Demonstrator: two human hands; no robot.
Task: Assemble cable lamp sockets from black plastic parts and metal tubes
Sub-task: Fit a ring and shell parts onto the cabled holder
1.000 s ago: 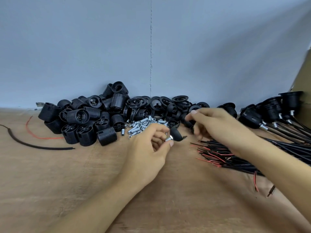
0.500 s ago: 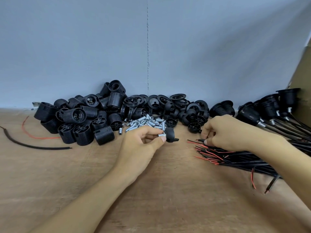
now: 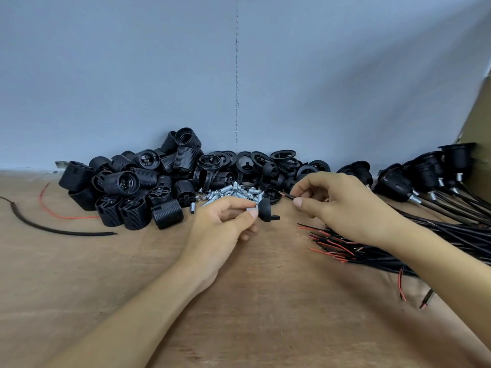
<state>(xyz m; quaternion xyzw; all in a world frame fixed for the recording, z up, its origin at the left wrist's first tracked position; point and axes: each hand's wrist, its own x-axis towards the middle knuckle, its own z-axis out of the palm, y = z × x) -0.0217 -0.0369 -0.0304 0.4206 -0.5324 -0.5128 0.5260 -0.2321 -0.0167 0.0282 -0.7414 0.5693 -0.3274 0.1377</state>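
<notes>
My left hand (image 3: 220,225) and my right hand (image 3: 341,203) are bare. Both forearms are bare too as far as they show, the left forearm (image 3: 138,314) and the right forearm (image 3: 441,257) alike. My fingers (image 3: 310,185) are slim. The left thumbnail (image 3: 253,213) and the right thumbnail (image 3: 297,202) are cut short, rounded and plain.

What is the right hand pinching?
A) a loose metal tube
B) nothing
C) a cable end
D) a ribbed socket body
C: the right hand pinches a thin cable end, its tip pointing toward the black cap held in the left hand.
</notes>
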